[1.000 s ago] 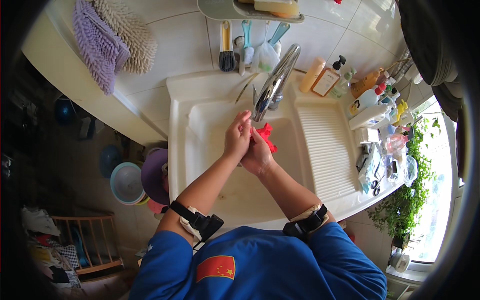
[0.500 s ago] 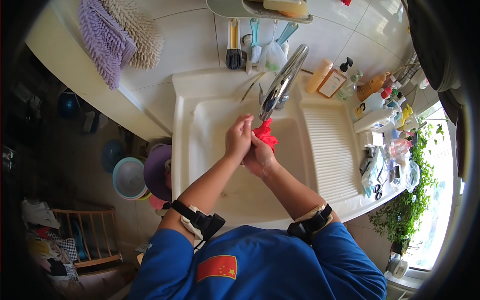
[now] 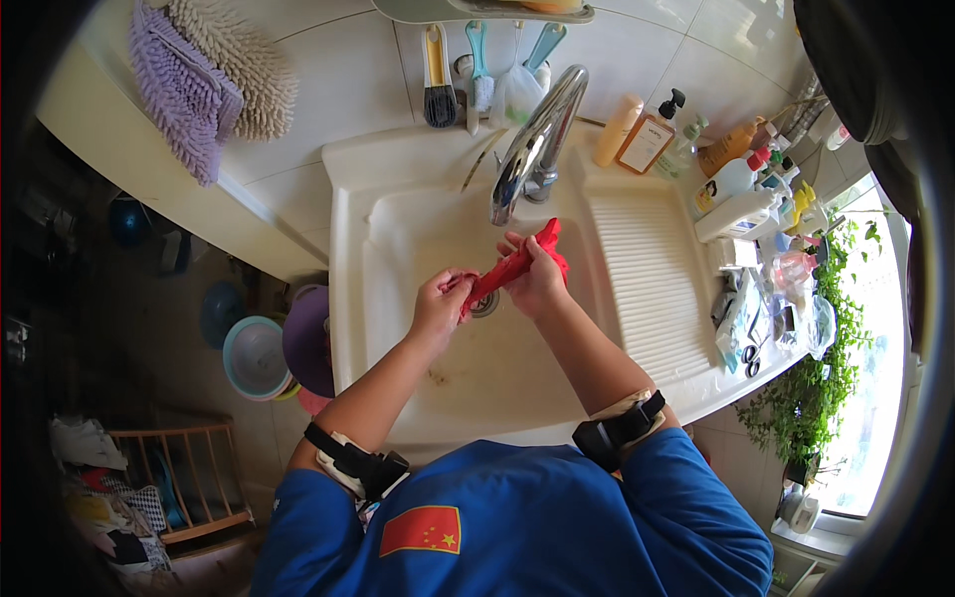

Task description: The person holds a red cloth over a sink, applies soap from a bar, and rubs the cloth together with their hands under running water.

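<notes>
- The left hand (image 3: pixel 441 301) pinches one end of a bunched red cloth (image 3: pixel 500 274).
- The right hand (image 3: pixel 539 279) grips it nearer the other end.
- The cloth spans both hands above the cream sink (image 3: pixel 487 398), partly covering the drain (image 3: pixel 485 304).
- Just beyond stands a chrome faucet (image 3: pixel 532 149).
- Rightward lies a ribbed drainboard (image 3: pixel 657 289).

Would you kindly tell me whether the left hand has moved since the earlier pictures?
Yes: judged against the tap, the left hand has moved farther down the picture and slightly left.
</notes>
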Action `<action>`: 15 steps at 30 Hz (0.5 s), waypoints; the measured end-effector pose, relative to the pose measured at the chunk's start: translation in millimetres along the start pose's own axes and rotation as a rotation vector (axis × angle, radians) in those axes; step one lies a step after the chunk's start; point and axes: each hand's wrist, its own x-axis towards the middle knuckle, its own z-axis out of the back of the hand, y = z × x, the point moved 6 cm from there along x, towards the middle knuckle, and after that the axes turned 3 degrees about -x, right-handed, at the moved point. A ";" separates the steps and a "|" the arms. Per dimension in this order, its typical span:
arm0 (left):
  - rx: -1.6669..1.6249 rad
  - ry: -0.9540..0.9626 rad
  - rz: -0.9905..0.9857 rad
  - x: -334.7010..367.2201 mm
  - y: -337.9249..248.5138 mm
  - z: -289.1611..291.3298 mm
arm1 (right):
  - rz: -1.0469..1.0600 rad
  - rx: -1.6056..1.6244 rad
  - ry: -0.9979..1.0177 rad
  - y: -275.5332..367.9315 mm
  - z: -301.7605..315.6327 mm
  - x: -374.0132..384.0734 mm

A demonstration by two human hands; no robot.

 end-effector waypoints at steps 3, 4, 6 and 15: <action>0.230 -0.012 -0.377 0.6 -14.8 -30.4 | 0.089 -0.082 -0.099 -7.2 19.3 20.4; 0.518 0.027 -0.627 -6.9 -29.4 -55.6 | 0.056 -0.075 -0.091 -11.2 34.5 43.4; 0.983 0.004 -0.813 -19.7 -49.8 -88.2 | 0.278 -0.281 0.167 -10.4 25.2 37.1; 1.031 -0.401 -0.699 7.3 -53.3 -64.6 | -0.144 0.135 0.473 -29.9 -9.8 17.2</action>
